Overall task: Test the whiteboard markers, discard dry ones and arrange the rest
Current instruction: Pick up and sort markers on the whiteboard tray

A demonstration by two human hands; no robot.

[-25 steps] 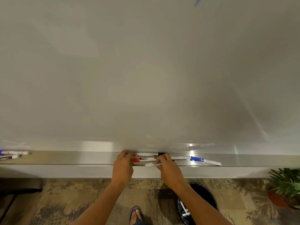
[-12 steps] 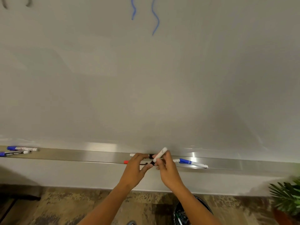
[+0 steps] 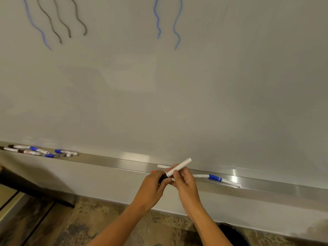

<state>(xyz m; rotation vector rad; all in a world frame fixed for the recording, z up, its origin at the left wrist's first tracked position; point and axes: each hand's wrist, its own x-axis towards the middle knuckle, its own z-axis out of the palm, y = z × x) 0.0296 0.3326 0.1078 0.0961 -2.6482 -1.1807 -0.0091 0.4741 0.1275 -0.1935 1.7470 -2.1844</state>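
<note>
Diagonally, both hands (image 3: 170, 181) hold the marker (image 3: 179, 167), white end up-right.

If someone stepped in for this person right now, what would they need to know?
Left hand grips the black cap; right hand holds the white marker, tilted up towards the whiteboard.
Done: blue and dark test squiggles on the board; a group of markers lies at the tray's left end.
Left: test the held marker and those by the hands, including the blue-capped one. The bin stands below.
</note>
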